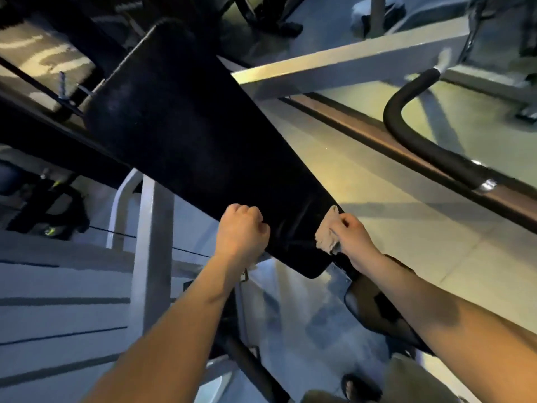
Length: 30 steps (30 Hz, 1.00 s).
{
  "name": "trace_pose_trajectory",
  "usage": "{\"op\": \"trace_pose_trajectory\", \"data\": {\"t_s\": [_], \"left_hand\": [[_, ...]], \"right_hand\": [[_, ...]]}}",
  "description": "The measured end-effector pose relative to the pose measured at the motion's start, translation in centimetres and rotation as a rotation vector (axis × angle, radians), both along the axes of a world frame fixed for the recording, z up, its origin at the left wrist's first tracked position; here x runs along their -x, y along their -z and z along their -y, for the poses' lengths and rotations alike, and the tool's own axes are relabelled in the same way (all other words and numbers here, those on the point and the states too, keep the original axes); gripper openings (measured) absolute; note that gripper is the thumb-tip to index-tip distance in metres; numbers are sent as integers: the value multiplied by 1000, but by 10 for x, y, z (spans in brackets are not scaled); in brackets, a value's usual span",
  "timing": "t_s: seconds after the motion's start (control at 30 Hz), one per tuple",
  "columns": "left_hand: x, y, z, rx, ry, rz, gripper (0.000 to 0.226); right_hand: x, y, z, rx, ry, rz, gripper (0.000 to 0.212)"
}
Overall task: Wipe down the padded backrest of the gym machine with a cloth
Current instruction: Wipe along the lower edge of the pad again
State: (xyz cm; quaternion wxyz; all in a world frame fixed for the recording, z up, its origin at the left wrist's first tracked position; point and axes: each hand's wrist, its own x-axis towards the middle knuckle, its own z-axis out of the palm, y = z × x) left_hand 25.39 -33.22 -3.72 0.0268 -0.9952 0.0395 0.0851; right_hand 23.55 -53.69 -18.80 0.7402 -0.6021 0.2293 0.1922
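The black padded backrest (186, 123) runs from the upper left down to the lower middle of the head view. My left hand (242, 231) grips its left edge near the lower end, fingers curled round the side. My right hand (353, 238) holds a small beige cloth (327, 232) bunched against the backrest's right edge, close to the lower corner. Part of the cloth is hidden under my fingers.
A grey steel beam (348, 62) crosses behind the backrest at upper right. A black curved handle bar (412, 135) stands at the right. A grey upright post (151, 245) rises below the pad at left. A black seat pad (374, 309) lies under my right forearm.
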Motion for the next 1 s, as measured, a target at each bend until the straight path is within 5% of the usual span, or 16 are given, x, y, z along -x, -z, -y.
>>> {"op": "trace_pose_trajectory", "data": {"t_s": [0.23, 0.37, 0.53, 0.73, 1.0], "left_hand": [[-80, -16, -3, -403, 475, 59, 45], [-108, -3, -15, -516, 681, 121, 57], [-126, 23, -49, -596, 815, 189, 65], [-131, 37, -65, -646, 964, 353, 65], [-136, 44, -62, -702, 960, 362, 69]], "right_hand": [[-60, -4, 2, 300, 183, 124, 15], [-84, -12, -29, 480, 236, 222, 19], [-90, 4, -115, 590, 161, 331, 37], [-98, 33, -154, 592, 536, 353, 30], [-113, 53, -161, 738, 643, 449, 28]]}}
